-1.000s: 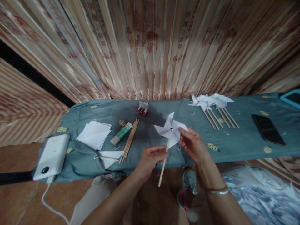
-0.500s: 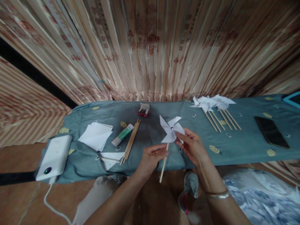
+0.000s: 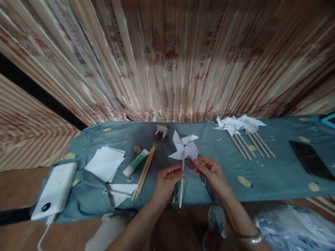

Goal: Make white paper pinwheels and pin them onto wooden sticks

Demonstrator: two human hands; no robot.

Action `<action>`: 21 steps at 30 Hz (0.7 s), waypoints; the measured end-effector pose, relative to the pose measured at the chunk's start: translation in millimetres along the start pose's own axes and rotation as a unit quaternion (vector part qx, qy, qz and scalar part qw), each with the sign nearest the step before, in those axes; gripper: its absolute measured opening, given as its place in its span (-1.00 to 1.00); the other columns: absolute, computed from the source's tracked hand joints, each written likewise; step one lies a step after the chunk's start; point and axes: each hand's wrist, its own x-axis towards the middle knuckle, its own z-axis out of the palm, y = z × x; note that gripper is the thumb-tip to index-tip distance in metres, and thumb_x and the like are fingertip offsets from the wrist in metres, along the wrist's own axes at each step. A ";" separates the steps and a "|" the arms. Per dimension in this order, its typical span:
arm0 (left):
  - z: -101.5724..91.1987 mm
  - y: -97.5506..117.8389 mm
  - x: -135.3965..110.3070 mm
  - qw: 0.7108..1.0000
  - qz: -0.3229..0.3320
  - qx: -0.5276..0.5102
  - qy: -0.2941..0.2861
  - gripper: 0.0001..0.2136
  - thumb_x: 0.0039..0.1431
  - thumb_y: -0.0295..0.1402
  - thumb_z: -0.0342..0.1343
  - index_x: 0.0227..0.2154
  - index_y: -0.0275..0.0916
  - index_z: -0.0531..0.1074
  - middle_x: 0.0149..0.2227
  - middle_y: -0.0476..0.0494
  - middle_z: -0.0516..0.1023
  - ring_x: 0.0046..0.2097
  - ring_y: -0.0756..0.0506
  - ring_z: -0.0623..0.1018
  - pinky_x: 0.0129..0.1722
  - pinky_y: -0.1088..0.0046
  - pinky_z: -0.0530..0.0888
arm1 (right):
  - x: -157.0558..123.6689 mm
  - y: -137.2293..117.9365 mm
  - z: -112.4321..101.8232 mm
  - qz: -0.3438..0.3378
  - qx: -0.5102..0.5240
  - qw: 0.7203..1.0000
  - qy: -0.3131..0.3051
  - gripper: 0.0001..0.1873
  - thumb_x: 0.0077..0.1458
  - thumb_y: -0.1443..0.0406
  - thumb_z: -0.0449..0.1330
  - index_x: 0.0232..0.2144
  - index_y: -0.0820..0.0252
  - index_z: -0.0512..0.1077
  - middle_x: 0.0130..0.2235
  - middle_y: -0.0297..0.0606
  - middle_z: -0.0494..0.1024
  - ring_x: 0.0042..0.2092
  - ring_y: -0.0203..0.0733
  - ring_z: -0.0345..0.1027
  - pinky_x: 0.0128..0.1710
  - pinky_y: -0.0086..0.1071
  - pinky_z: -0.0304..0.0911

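A white paper pinwheel (image 3: pixel 180 150) with a shiny pin head at its centre stands upright on a wooden stick (image 3: pixel 181 190). My left hand (image 3: pixel 167 181) is closed on this stick just below the blades, thumb and fingers pinching it. My right hand (image 3: pixel 209 170) has its fingertips drawn together at the edge of the lower right blade, which they appear to pinch. To the left lie several loose wooden sticks (image 3: pixel 144 170) and a green-and-white narrow box (image 3: pixel 136 162). Behind the sticks sits a small open red box (image 3: pixel 160 133) of dark pins.
Several finished pinwheels (image 3: pixel 235 124) lie at the back right, near a black phone (image 3: pixel 311 159). At left are stacked white paper squares (image 3: pixel 106 162), a pen-like white tool (image 3: pixel 119 192) on a paper piece, and a white power bank (image 3: pixel 56 190) with a cable. A pleated curtain (image 3: pixel 167 62) hangs behind.
Both hands have shifted slightly left with the pinwheel. My right fingers have slid from the blade's face down to its outer edge. The view has tilted up a little.
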 end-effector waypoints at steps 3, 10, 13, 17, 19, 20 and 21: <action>-2.2 9.2 6.0 0.999 0.014 -0.031 0.020 -0.66 -0.40 -0.30 0.44 -0.43 -0.27 0.62 -0.50 -0.08 0.58 -0.45 0.00 0.47 -0.37 0.49 0.39 | -3.9 4.4 8.8 -0.020 -0.060 0.995 -0.071 -0.65 -0.21 0.02 0.39 -0.61 0.17 0.49 -0.61 -0.37 0.45 -0.55 -0.34 0.21 -0.55 -0.45 0.11; -0.9 20.9 8.2 0.997 0.026 -0.055 0.036 -0.67 -0.35 -0.34 0.44 -0.39 -0.27 0.62 -0.47 -0.06 0.58 -0.43 0.02 0.46 -0.33 0.50 0.39 | -18.6 20.7 32.7 -0.015 -0.132 0.982 -0.136 -0.80 -0.14 0.19 0.34 -0.58 0.18 0.45 -0.57 -0.39 0.43 -0.49 -0.30 0.25 -0.49 -0.42 0.10; 1.0 19.4 7.2 0.998 0.029 -0.052 0.026 -0.67 -0.34 -0.32 0.44 -0.38 -0.26 0.62 -0.41 -0.10 0.61 -0.37 -0.01 0.50 -0.30 0.49 0.39 | -20.1 23.6 31.8 -0.034 -0.141 0.981 -0.127 -0.81 -0.08 0.21 0.29 -0.59 0.18 0.43 -0.60 -0.42 0.37 -0.51 -0.32 0.21 -0.50 -0.43 0.07; 2.8 18.2 5.8 0.998 0.029 -0.049 0.019 -0.62 -0.29 -0.25 0.42 -0.31 -0.23 0.61 -0.24 -0.17 0.63 -0.24 -0.08 0.54 -0.24 0.45 0.42 | -11.7 19.0 12.1 -0.079 -0.155 0.983 -0.063 -0.73 -0.10 0.15 0.30 -0.65 0.17 0.39 -0.65 -0.45 0.28 -0.57 -0.35 0.11 -0.55 -0.44 -0.01; 2.8 17.7 5.2 0.999 0.025 -0.041 0.017 -0.61 -0.28 -0.24 0.42 -0.29 -0.22 0.61 -0.23 -0.18 0.63 -0.24 -0.08 0.55 -0.24 0.46 0.43 | -1.8 11.1 -7.5 -0.105 -0.181 0.978 -0.019 -0.71 -0.10 0.11 0.31 -0.64 0.16 0.40 -0.64 -0.44 0.31 -0.57 -0.34 0.13 -0.54 -0.44 0.02; 2.6 17.2 5.0 0.999 0.023 -0.034 0.014 -0.61 -0.29 -0.24 0.42 -0.30 -0.22 0.61 -0.25 -0.18 0.63 -0.25 -0.08 0.55 -0.25 0.46 0.43 | 4.4 5.6 -19.3 -0.115 -0.212 0.970 0.003 -0.70 -0.07 0.09 0.28 -0.62 0.15 0.41 -0.62 -0.43 0.34 -0.56 -0.33 0.17 -0.53 -0.44 0.04; 2.2 16.3 5.0 0.999 0.023 -0.027 0.009 -0.61 -0.31 -0.23 0.42 -0.31 -0.23 0.61 -0.28 -0.18 0.63 -0.27 -0.08 0.56 -0.26 0.45 0.44 | 11.3 -1.0 -32.0 -0.122 -0.263 0.957 0.030 -0.69 -0.04 0.06 0.24 -0.60 0.15 0.41 -0.62 -0.41 0.37 -0.56 -0.31 0.19 -0.53 -0.44 0.05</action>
